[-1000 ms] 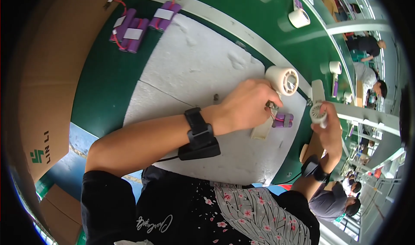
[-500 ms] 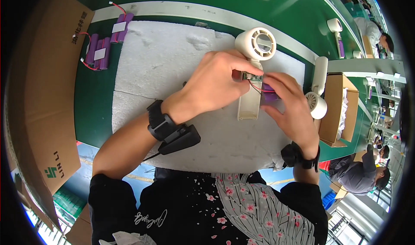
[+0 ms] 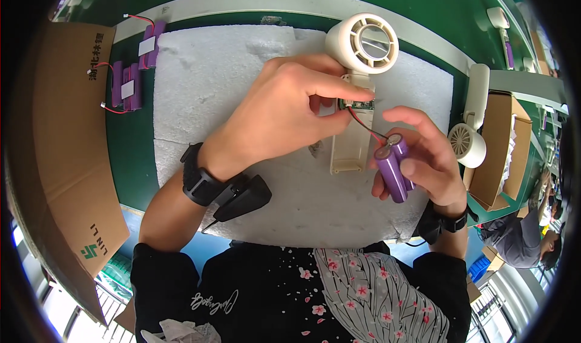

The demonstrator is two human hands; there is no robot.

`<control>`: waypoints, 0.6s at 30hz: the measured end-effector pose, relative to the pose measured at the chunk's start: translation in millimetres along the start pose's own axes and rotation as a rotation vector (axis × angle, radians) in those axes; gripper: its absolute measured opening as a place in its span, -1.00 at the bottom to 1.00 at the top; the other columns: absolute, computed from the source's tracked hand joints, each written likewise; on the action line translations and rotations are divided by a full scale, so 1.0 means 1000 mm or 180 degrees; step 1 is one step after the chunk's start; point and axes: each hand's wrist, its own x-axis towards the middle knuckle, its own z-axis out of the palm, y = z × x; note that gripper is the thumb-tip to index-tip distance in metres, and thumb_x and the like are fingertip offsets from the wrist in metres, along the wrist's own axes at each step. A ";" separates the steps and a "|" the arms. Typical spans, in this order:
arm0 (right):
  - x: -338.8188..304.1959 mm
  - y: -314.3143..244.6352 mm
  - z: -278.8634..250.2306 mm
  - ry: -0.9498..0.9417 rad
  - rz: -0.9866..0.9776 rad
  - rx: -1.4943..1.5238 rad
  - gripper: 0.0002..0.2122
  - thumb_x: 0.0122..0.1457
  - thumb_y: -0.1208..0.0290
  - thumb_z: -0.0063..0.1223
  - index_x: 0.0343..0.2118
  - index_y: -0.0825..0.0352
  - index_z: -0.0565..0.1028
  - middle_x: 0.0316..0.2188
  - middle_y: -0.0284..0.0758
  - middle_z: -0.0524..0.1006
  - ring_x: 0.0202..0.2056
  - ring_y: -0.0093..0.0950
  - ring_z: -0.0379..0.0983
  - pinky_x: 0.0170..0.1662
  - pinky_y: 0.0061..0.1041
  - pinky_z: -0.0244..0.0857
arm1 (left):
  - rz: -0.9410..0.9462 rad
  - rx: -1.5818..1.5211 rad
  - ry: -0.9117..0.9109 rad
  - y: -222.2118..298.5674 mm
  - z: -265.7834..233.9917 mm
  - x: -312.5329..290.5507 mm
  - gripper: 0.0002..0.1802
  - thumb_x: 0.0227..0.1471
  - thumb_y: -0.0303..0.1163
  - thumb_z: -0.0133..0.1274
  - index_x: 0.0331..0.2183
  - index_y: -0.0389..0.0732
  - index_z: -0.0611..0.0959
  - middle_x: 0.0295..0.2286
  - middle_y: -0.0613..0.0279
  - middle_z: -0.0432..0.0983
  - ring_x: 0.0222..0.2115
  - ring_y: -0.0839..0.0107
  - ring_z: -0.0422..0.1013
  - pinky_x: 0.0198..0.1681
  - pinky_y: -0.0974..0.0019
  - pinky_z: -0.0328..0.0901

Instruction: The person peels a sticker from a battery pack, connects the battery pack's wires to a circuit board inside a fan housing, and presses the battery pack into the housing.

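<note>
A cream handheld fan (image 3: 342, 45) lies on the white foam slab, its round head pointing away from me and its handle shell (image 3: 350, 146) open toward me. My left hand (image 3: 293, 110) is closed on the fan just below the head, thumb and index finger at a small green circuit board (image 3: 364, 105). From the board, red and black wires (image 3: 365, 127) run to a purple battery pack (image 3: 392, 173). To the right of the handle, my right hand (image 3: 433, 167) holds this pack tilted up, thumb on its near side and index finger raised.
More purple battery packs (image 3: 128, 80) with leads lie left of the foam slab (image 3: 206, 95). A cardboard box (image 3: 66, 161) stands far left. At the right are another cream fan (image 3: 469, 143) and a small open carton (image 3: 499, 155). A co-worker (image 3: 520, 237) sits beyond.
My right hand has moved right and nearer to me, bringing the battery pack out from beside the handle. The left hand keeps its grip at the board. The whole view has shifted slightly.
</note>
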 end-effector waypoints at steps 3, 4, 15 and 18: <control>-0.002 0.007 0.000 -0.0593 -0.0524 0.0615 -0.20 -0.15 0.73 0.18 0.22 0.35 0.07 -0.14 -0.18 0.43 -0.21 -0.30 0.53 -0.25 -0.45 0.48 | 0.0047 0.0010 -0.0057 -0.001 0.001 -0.001 -0.58 -0.28 -0.66 0.18 -0.27 -0.09 0.72 -0.33 0.22 0.54 -0.47 0.56 0.44 -0.45 0.52 0.34; -0.003 0.009 0.001 -0.0585 -0.0518 0.0628 -0.20 -0.15 0.73 0.18 0.22 0.35 0.07 -0.14 -0.18 0.43 -0.21 -0.30 0.53 -0.25 -0.45 0.48 | 0.0037 0.0002 -0.0069 0.000 0.001 -0.001 -0.58 -0.28 -0.66 0.18 -0.27 -0.09 0.72 -0.33 0.22 0.54 -0.47 0.56 0.44 -0.45 0.52 0.34; 0.002 0.001 -0.011 -0.0137 -0.1225 -0.1369 -0.17 -0.47 0.58 0.39 0.06 0.37 0.32 -0.09 -0.25 0.39 -0.11 -0.34 0.41 0.01 -0.37 0.28 | 0.0329 0.0350 0.0164 0.000 0.005 -0.001 -0.61 -0.31 -0.63 0.20 -0.30 -0.12 0.73 -0.35 0.18 0.57 -0.53 0.53 0.48 -0.51 0.52 0.36; 0.004 0.001 -0.013 -0.0171 -0.1252 -0.1847 -0.19 -0.49 0.54 0.41 0.03 0.35 0.36 -0.11 -0.28 0.41 -0.11 -0.39 0.38 0.01 -0.42 0.23 | 0.0407 0.0380 0.0181 -0.001 0.005 -0.001 -0.61 -0.31 -0.63 0.21 -0.30 -0.12 0.73 -0.35 0.18 0.58 -0.53 0.54 0.48 -0.51 0.53 0.36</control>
